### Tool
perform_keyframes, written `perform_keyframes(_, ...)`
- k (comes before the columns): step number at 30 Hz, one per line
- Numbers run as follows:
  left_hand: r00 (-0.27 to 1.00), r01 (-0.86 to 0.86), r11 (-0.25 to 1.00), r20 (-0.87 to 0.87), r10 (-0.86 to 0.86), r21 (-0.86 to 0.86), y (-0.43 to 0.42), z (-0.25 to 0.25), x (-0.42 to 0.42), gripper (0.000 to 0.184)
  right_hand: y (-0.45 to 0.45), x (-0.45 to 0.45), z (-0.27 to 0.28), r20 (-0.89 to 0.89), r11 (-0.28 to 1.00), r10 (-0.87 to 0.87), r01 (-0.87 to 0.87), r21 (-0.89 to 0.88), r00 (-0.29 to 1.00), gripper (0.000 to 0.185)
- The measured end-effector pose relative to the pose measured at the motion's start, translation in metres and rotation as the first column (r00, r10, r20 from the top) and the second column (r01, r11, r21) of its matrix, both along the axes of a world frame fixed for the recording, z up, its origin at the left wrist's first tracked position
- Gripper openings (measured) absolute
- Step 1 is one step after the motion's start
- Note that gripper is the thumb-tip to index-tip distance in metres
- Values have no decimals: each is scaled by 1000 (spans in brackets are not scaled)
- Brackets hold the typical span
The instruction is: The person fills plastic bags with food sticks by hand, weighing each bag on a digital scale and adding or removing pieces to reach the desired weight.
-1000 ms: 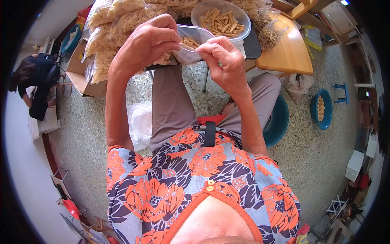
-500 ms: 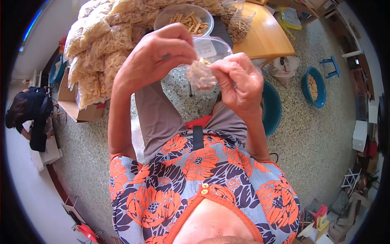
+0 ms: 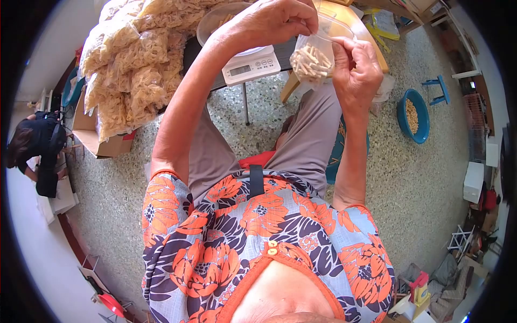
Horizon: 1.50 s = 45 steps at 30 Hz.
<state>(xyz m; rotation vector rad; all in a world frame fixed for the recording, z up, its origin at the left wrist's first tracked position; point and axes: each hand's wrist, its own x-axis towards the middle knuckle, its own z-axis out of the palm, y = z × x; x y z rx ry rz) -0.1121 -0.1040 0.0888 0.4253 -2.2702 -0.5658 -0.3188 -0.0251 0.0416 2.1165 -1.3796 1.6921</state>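
Observation:
A small clear plastic bag [image 3: 311, 63] hangs in front of me, its lower part full of short pale stick-shaped pieces. My left hand [image 3: 285, 22] pinches the bag's top edge from the left, fingers closed. On the other side, my right hand [image 3: 357, 67] grips the top right corner between thumb and fingers. Below my left forearm stands a white digital scale [image 3: 251, 65]; its display cannot be read. Behind that forearm is a clear bowl [image 3: 208, 22] with a few sticks showing, partly hidden.
Stacked bags of tan food [image 3: 132, 64] fill the left, above a cardboard box [image 3: 89, 121]. A wooden table [image 3: 377, 54] is at right. Farther right are a teal basin [image 3: 423, 129] of pale pieces and a blue stool [image 3: 439, 89]. Another person [image 3: 40, 142] bends at far left.
Both hands have moved up and to the right with the bag, which hangs lower between them and shows its pieces more plainly. The scale has come into view.

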Motion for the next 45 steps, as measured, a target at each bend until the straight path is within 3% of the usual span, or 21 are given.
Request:
perform_keyframes(2,999,-44,996,-2,44,81,-9,-5,-2,5,-10,0,-4,17,999,-12,12,35,1000,8)
perform_keyframes(6,997,-79,997,-20,79,13,-30,-14,-4,4,-30,3,-17,14,1000,-26,26,7,1000,8)
perform_keyframes(15,990,-138,989,-21,139,54,-55,-28,-2,4,-60,12,-32,42,999,-30,31,-15,999,7)
perform_keyframes(17,987,-163,986,-17,163,-23,-57,-32,1,5,-62,13,-36,31,999,-35,35,-7,999,7)
perform_keyframes(21,989,-147,988,-24,146,-41,-59,-38,5,3,-65,14,-45,-17,999,19,-18,48,1000,9)
perform_keyframes(23,982,-183,983,45,183,9,-59,-37,9,5,-63,13,-49,27,983,85,-88,159,996,15)
perform_keyframes(29,991,-102,978,71,117,-184,-52,-29,13,17,-64,-1,-49,-56,971,205,-196,138,977,22)
perform_keyframes(33,972,-166,979,148,183,-120,-43,-31,10,15,-63,-10,-53,-52,957,244,-232,175,968,22)
perform_keyframes(35,979,-159,965,92,181,-208,-42,-37,9,12,-60,-13,-55,35,915,297,-295,274,954,20)
perform_keyframes(36,967,-202,960,118,227,-194,-39,-37,8,7,-62,-13,-55,-64,942,289,-272,196,955,16)
perform_keyframes(43,963,-262,898,-37,266,-354,-28,-41,5,6,-49,-15,-44,-42,900,338,-309,309,940,11)
perform_keyframes(45,968,-200,943,93,232,-266,-32,-44,7,6,-52,-15,-42,-108,906,346,-302,298,932,11)
